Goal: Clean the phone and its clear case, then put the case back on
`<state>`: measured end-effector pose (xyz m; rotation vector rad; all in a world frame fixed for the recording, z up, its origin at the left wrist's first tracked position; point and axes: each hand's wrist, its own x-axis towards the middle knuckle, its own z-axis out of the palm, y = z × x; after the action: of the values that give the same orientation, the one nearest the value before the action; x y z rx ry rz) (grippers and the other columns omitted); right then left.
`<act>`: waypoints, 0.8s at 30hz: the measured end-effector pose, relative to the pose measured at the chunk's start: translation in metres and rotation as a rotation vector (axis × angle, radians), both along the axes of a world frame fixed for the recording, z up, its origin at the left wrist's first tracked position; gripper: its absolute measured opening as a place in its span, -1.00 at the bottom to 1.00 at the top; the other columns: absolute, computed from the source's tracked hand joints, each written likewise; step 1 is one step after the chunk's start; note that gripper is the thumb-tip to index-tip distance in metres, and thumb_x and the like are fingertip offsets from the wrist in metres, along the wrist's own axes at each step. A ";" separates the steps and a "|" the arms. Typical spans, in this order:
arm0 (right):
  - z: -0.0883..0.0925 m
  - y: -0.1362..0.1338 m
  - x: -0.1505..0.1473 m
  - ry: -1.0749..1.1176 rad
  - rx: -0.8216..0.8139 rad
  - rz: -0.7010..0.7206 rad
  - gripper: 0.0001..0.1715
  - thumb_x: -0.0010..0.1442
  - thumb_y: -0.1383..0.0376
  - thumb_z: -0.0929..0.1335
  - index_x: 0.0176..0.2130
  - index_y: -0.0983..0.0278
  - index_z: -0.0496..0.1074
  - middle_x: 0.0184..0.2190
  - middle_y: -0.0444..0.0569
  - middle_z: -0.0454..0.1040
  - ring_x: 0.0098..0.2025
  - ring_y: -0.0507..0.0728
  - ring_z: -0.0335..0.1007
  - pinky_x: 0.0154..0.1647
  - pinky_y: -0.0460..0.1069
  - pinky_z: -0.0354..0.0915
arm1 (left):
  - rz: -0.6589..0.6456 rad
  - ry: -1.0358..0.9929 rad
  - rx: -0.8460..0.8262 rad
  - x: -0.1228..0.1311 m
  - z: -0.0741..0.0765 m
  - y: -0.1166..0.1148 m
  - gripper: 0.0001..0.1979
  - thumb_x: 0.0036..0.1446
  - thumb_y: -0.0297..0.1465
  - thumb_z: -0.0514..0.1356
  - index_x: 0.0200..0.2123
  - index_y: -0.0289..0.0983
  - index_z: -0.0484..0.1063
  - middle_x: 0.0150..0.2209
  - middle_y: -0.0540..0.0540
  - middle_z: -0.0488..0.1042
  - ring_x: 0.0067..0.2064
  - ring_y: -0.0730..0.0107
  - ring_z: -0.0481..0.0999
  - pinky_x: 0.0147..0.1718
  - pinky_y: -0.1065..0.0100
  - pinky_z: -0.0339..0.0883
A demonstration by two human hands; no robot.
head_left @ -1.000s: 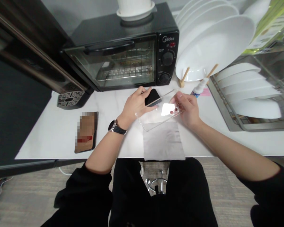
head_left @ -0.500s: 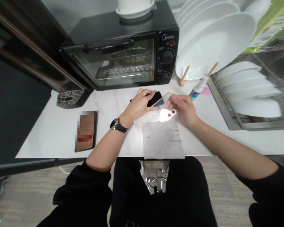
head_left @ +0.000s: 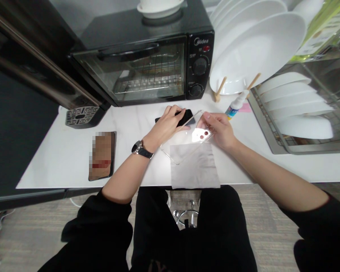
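White countertop (head_left: 59,162) fills the middle of the head view, with a black toaster oven (head_left: 147,56) at its far edge and a dark floor below the near edge.

**Head view: position of parts**
- One clear phone case (head_left: 187,139) is held just above the countertop, between the two hands. Its long axis runs diagonally from near-left to far-right. Its near-left end overhangs one grey cloth (head_left: 194,170), which is spread flat at the counter's near edge.
- The right hand (head_left: 218,130) is pinched on the far-right end of the case, beside the camera cut-out.
- The left hand (head_left: 166,126) is curled over one black phone (head_left: 186,116), which is gripped just beyond the far long edge of the case. Its axis is roughly parallel to the case.
- Both hands are level with the far end of the case. The near end is unsupported.

**Count of other items**
- One second phone (head_left: 101,155) lies flat, well to the left.
- One spray bottle (head_left: 236,105) lies near the right hand.
- One wristwatch (head_left: 138,149) is worn on the left wrist.
- Upright white plates (head_left: 257,49) are stacked too closely to be counted.
- At least four dishes are seen in the metal dish rack (head_left: 272,143).
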<state>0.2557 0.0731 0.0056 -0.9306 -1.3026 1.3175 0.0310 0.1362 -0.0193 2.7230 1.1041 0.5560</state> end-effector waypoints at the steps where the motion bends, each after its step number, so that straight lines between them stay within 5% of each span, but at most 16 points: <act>1: -0.001 0.000 0.000 0.003 0.005 0.006 -0.23 0.18 -0.39 0.44 -0.52 0.21 0.63 -0.68 -0.09 0.53 -0.68 0.02 0.34 -0.63 -0.06 0.21 | 0.004 0.009 -0.006 0.000 0.002 -0.001 -0.35 0.40 -0.02 0.21 0.42 -0.20 0.32 0.21 -0.26 0.41 0.25 -0.05 0.38 0.34 -0.05 0.37; 5: -0.004 0.000 0.001 0.000 0.006 0.016 -0.27 0.21 -0.36 0.44 -0.51 0.19 0.63 -0.69 -0.11 0.51 -0.69 0.02 0.32 -0.63 -0.06 0.19 | -0.006 -0.047 -0.026 0.000 0.015 -0.007 -0.32 0.39 0.05 0.20 0.38 -0.24 0.39 0.34 -0.31 0.38 0.39 -0.13 0.33 0.42 -0.10 0.28; 9: 0.000 -0.004 0.005 -0.033 -0.001 0.022 -0.28 0.21 -0.35 0.45 -0.52 0.19 0.62 -0.70 -0.12 0.49 -0.68 0.02 0.29 -0.63 -0.05 0.17 | 0.052 -0.479 -0.130 0.005 0.032 -0.015 -0.37 0.49 0.11 -0.03 0.33 -0.12 0.47 0.43 -0.23 0.36 0.44 0.04 0.37 0.46 -0.10 0.22; 11: 0.009 -0.005 0.007 -0.075 0.026 0.041 -0.27 0.23 -0.34 0.44 -0.52 0.20 0.62 -0.70 -0.11 0.48 -0.67 0.01 0.28 -0.62 -0.05 0.16 | -0.025 -0.647 -0.466 0.008 0.038 -0.022 -0.21 0.47 0.20 -0.28 0.35 -0.08 0.45 0.36 -0.20 0.47 0.31 0.12 0.55 0.31 -0.04 0.44; 14: 0.027 -0.003 0.007 -0.194 0.083 0.032 -0.25 0.25 -0.35 0.41 -0.51 0.20 0.60 -0.70 -0.14 0.46 -0.68 -0.01 0.26 -0.62 -0.05 0.14 | -0.261 -0.637 -1.074 0.013 0.043 -0.033 0.06 0.27 0.36 -0.52 0.41 0.01 0.37 0.23 -0.21 0.61 0.14 0.03 0.70 0.03 -0.05 0.61; 17: 0.045 -0.003 0.006 -0.369 0.137 -0.018 -0.27 0.34 -0.31 0.36 -0.48 0.20 0.58 -0.71 -0.16 0.42 -0.68 -0.02 0.26 -0.62 -0.05 0.15 | -0.322 -0.631 -1.375 0.017 0.045 -0.041 0.03 0.22 0.44 -0.39 0.45 0.07 0.29 0.22 -0.23 0.62 -0.01 -0.03 0.75 -0.08 -0.08 0.64; 20: 0.055 -0.017 0.013 -0.490 0.289 -0.201 -0.39 0.46 -0.20 0.30 -0.26 0.18 0.63 -0.49 -0.10 0.57 -0.50 0.04 0.45 -0.46 -0.02 0.31 | -0.311 -0.740 -1.462 0.019 0.045 -0.043 -0.09 0.29 0.39 -0.26 0.52 0.11 0.14 0.26 -0.19 0.60 -0.06 0.06 0.75 -0.03 -0.07 0.63; 22: 0.052 -0.037 0.021 -0.532 0.348 -0.362 -0.50 0.52 -0.11 0.26 -0.03 0.14 0.60 -0.21 -0.05 0.65 -0.26 0.10 0.58 -0.28 0.01 0.41 | -0.273 -0.859 -1.423 0.021 0.044 -0.043 -0.13 0.34 0.33 -0.26 0.56 0.12 0.03 0.31 -0.15 0.57 0.03 0.09 0.72 0.06 -0.07 0.61; 24: 0.041 -0.060 0.030 -0.650 0.339 -0.453 -0.62 0.52 -0.03 0.30 -0.03 0.12 0.59 -0.17 -0.04 0.62 -0.21 0.12 0.56 -0.26 0.02 0.40 | -0.204 -0.962 -1.371 0.024 0.041 -0.043 -0.14 0.37 0.30 -0.25 0.59 0.11 -0.11 0.39 -0.14 0.49 0.18 0.07 0.67 0.15 -0.10 0.57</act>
<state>0.2859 0.0134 0.0463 -1.3645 -1.6054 0.4265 0.0553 0.0937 0.0219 1.1085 0.5267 0.6054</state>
